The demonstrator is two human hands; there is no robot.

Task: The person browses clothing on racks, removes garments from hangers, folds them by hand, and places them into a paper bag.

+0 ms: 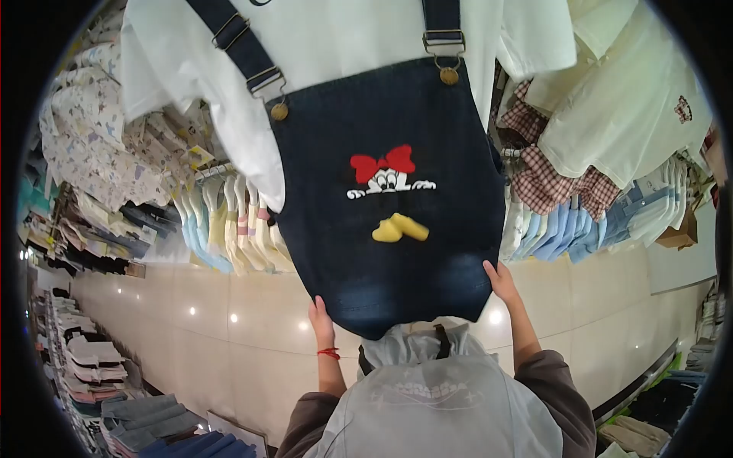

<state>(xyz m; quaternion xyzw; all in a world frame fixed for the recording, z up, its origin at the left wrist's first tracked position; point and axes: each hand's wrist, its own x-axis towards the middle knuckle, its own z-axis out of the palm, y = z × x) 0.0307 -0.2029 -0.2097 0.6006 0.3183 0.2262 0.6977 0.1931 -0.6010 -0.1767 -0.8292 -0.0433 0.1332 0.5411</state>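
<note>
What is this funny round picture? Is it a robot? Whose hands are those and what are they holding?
No robot here! A person wears one camera on their head, looking forward and down, and this picture comes from it. The grips are simply bare hands. The left grip and the right grip each hold a side edge of the dark blue overalls, low down. On the front are a red bow and yellow shoes. The straps lie over a white shirt. Behind hang more clothes on racks, above a shiny floor. Folded clothes lie in piles at the picture's lower left.
</note>
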